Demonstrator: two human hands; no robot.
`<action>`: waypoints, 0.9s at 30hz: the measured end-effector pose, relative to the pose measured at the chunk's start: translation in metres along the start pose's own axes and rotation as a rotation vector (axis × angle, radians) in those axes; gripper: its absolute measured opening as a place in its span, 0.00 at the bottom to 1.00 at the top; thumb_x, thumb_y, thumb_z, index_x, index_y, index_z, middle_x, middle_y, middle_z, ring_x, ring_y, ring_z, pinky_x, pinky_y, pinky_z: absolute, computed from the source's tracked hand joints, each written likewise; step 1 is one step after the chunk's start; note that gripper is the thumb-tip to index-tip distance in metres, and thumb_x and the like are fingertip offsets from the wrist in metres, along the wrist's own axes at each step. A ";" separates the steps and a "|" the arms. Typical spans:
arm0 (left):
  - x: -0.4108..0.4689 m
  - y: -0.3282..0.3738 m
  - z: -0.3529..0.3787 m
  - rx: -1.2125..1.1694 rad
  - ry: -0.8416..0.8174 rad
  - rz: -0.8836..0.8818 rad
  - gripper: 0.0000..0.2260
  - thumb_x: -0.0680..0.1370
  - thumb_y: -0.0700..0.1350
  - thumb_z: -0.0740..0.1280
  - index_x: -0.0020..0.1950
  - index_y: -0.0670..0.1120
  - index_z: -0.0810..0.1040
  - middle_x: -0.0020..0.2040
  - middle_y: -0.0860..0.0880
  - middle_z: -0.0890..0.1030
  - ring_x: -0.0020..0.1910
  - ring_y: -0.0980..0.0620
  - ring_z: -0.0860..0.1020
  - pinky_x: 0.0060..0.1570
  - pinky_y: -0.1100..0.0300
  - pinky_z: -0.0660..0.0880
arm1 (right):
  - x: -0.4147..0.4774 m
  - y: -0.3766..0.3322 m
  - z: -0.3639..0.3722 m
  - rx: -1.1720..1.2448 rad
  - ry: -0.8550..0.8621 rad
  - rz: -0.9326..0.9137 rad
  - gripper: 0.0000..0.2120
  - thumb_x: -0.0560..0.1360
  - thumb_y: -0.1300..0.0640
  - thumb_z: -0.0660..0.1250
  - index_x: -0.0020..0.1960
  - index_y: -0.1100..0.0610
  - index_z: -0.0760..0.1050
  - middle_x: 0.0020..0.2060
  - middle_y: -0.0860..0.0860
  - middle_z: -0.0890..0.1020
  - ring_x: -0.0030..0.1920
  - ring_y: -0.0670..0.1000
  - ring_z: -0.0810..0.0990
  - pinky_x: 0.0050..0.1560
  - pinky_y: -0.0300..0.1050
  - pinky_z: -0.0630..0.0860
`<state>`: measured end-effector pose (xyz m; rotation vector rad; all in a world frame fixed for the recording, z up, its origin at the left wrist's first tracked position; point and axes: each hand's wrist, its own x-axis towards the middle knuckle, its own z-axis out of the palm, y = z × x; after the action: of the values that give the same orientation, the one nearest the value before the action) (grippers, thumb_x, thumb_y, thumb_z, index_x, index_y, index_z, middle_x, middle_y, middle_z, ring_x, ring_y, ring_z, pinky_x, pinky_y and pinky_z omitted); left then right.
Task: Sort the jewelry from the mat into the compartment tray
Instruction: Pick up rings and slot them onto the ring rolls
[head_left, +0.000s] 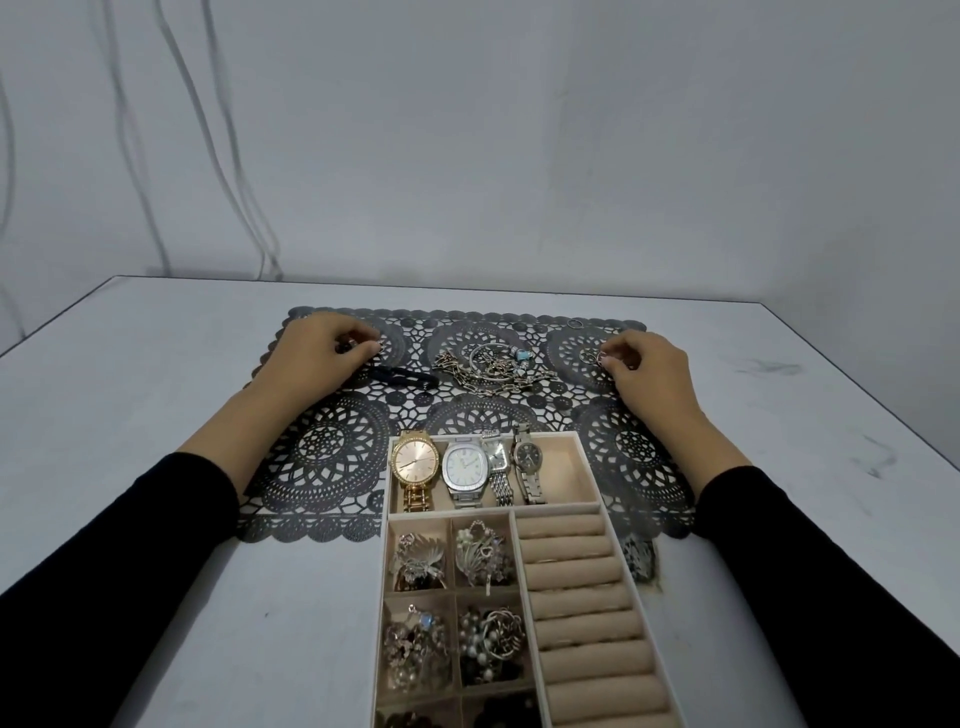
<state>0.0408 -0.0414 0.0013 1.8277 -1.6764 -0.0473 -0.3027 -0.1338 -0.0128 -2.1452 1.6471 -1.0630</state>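
Note:
A dark lace mat (332, 457) lies across the table. At its far left my left hand (317, 348) curls over small rings, pinching one at the fingertips. At the far right my right hand (649, 369) pinches a small ring (597, 357). Between the hands sits a tangled pile of silver chains and bracelets (488, 366), with a black hair clip (402, 378) to its left. One loose ring (573, 323) lies near the mat's far edge. The beige compartment tray (587, 470) stands in front, holding several watches (465, 467), brooches (452, 558) and ring rolls (576, 577).
The white table (130, 395) ends at a grey wall behind the mat. White cables (228, 171) hang down the wall at the left. A small dark lace piece (640, 558) lies right of the tray.

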 end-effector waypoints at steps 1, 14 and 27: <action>0.002 0.001 0.001 0.004 -0.002 -0.001 0.09 0.77 0.49 0.70 0.55 0.49 0.83 0.49 0.51 0.82 0.48 0.53 0.76 0.50 0.58 0.71 | -0.001 0.000 0.000 0.004 0.000 -0.004 0.06 0.74 0.61 0.69 0.50 0.58 0.81 0.47 0.54 0.82 0.47 0.51 0.77 0.51 0.39 0.70; 0.012 0.002 0.001 0.070 -0.090 0.004 0.04 0.76 0.48 0.70 0.49 0.49 0.81 0.46 0.50 0.77 0.45 0.51 0.75 0.48 0.57 0.71 | -0.001 -0.001 0.000 0.020 0.010 -0.020 0.07 0.74 0.60 0.69 0.52 0.57 0.81 0.47 0.53 0.82 0.45 0.48 0.76 0.50 0.37 0.69; -0.010 0.011 -0.002 0.005 0.114 0.180 0.04 0.77 0.40 0.68 0.50 0.47 0.81 0.43 0.50 0.80 0.42 0.52 0.75 0.44 0.55 0.72 | -0.013 -0.010 -0.012 0.213 0.076 0.046 0.08 0.75 0.60 0.67 0.50 0.55 0.84 0.47 0.49 0.83 0.47 0.44 0.77 0.48 0.30 0.69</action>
<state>0.0305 -0.0316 0.0040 1.6436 -1.7533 0.1353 -0.3052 -0.1154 -0.0040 -1.9451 1.5297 -1.2581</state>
